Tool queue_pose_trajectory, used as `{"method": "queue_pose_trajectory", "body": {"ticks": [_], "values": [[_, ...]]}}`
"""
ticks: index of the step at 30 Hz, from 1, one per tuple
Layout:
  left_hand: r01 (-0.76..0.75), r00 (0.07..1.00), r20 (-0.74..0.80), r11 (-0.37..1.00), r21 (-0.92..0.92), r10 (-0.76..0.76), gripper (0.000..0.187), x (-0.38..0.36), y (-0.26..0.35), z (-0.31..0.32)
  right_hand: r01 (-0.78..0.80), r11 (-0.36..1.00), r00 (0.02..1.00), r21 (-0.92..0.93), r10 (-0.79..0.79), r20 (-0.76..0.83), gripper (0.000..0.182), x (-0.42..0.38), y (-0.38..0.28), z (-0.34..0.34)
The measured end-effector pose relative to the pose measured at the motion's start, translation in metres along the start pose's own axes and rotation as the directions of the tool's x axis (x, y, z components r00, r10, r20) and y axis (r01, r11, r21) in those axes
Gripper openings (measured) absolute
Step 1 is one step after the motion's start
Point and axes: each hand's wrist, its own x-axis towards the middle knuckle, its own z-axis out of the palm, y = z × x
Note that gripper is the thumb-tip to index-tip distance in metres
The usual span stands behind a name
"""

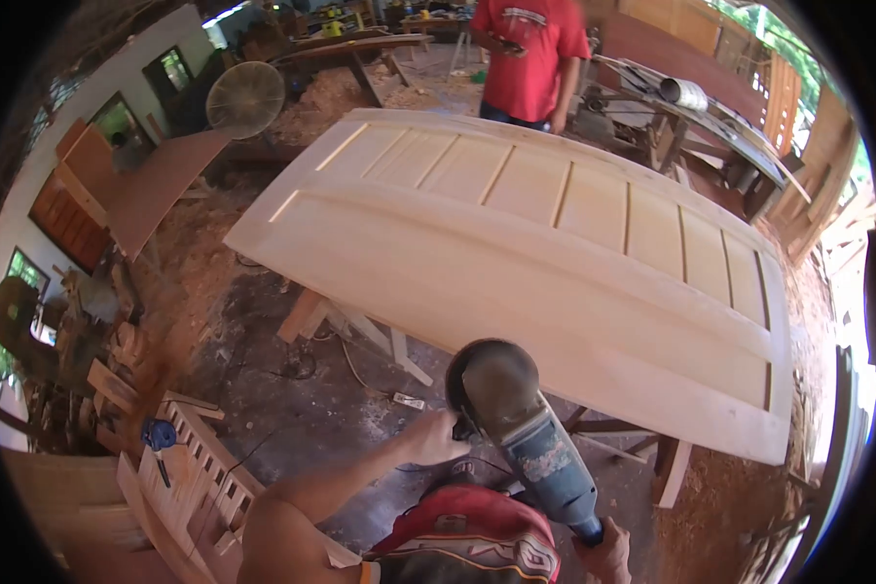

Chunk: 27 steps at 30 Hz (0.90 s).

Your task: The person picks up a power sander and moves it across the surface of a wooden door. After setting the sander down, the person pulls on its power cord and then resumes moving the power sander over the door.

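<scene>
A blue angle grinder (pixel 552 461) with a broad dark round head is held up in front of my body, its head overlapping the near edge of a wooden door in this view. My left hand (pixel 434 439) is closed at the side handle beside the head. Around the rear end of the body, my right hand (pixel 608 554) is wrapped. The pale panelled door (pixel 409 255) lies flat on wooden trestles (pixel 346 321), with a row of grooved panels along its far half.
Across the door stands a person in a red shirt (pixel 529 49). A machine table (pixel 720 122) is at the back right, a round fan (pixel 246 100) at the back left. A blue blower-like tool (pixel 160 434) rests on slatted woodwork (pixel 226 487). Cords and a power strip (pixel 409 400) lie on the floor.
</scene>
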Motion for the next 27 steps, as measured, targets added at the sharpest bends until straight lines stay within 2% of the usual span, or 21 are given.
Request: {"method": "queue_pose_trajectory", "body": {"ticks": [4, 5, 9, 11, 12, 13, 14, 17, 20, 23, 24, 25, 26, 27], "values": [[-0.016, 0.991, 0.135, 1.0, -0.01, 0.017, 0.032, 0.053, 0.046, 0.013, -0.068, 0.998, 0.992, 0.007, 0.068, -0.104, 0.039, -0.008, 0.016, -0.032], [-0.025, 0.986, 0.166, 1.0, 0.004, 0.024, 0.032, 0.07, 0.057, 0.02, -0.067, 0.998, 0.991, 0.01, 0.067, -0.115, 0.04, -0.012, 0.042, -0.032], [-0.143, 0.969, 0.215, 0.985, 0.097, 0.12, 0.039, 0.126, 0.104, 0.063, -0.186, 0.982, 0.966, 0.038, 0.19, -0.173, 0.04, -0.026, 0.082, -0.066], [-0.205, 0.957, 0.226, 0.975, 0.082, 0.182, 0.039, 0.154, 0.126, 0.097, -0.234, 0.97, 0.952, 0.07, 0.243, -0.188, 0.04, -0.029, 0.107, -0.086], [-0.231, 0.951, 0.226, 0.97, 0.078, 0.209, 0.039, 0.169, 0.137, 0.113, -0.283, 0.953, 0.94, 0.113, 0.298, -0.165, 0.04, -0.032, 0.124, -0.095], [-0.191, 0.947, 0.288, 0.97, 0.151, 0.142, 0.04, 0.184, 0.147, 0.13, -0.332, 0.931, 0.925, 0.153, 0.353, -0.139, 0.041, -0.038, 0.142, -0.106], [-0.2, 0.943, 0.298, 0.967, 0.158, 0.147, 0.04, 0.195, 0.159, 0.147, -0.377, 0.906, 0.909, 0.192, 0.402, -0.111, 0.041, -0.04, 0.157, -0.117], [-0.179, 0.932, 0.342, 0.972, 0.152, 0.118, 0.041, 0.215, 0.21, 0.185, -0.386, 0.913, 0.905, 0.133, 0.403, -0.136, 0.041, -0.048, 0.186, -0.152], [-0.203, 0.929, 0.344, 0.966, 0.161, 0.138, 0.041, 0.217, 0.245, 0.197, -0.416, 0.896, 0.901, 0.152, 0.429, -0.066, 0.045, -0.05, 0.205, -0.171], [-0.149, 0.952, 0.285, 0.983, 0.105, 0.114, 0.038, 0.213, 0.23, 0.192, -0.417, 0.9, 0.907, 0.13, 0.422, -0.013, 0.049, -0.048, 0.206, -0.174], [-0.075, 0.959, 0.269, 0.994, -0.074, 0.092, 0.036, 0.211, 0.225, 0.182, -0.428, 0.893, 0.902, 0.139, 0.432, 0.001, 0.05, -0.049, 0.205, -0.174], [-0.066, 0.969, 0.201, 0.938, -0.342, 0.141, 0.035, 0.216, 0.162, 0.188, -0.439, 0.886, 0.897, 0.149, 0.442, 0.013, 0.051, -0.049, 0.203, -0.174], [-0.129, 0.989, 0.025, 0.935, -0.33, 0.145, 0.039, 0.209, 0.156, 0.172, -0.449, 0.879, 0.892, 0.161, 0.451, 0.022, 0.053, -0.049, 0.198, -0.172], [-0.034, 0.988, -0.156, 0.966, -0.256, -0.007, 0.042, 0.204, 0.133, 0.166, -0.476, 0.861, 0.878, 0.179, 0.478, 0.034, 0.053, -0.047, 0.189, -0.173]]}}
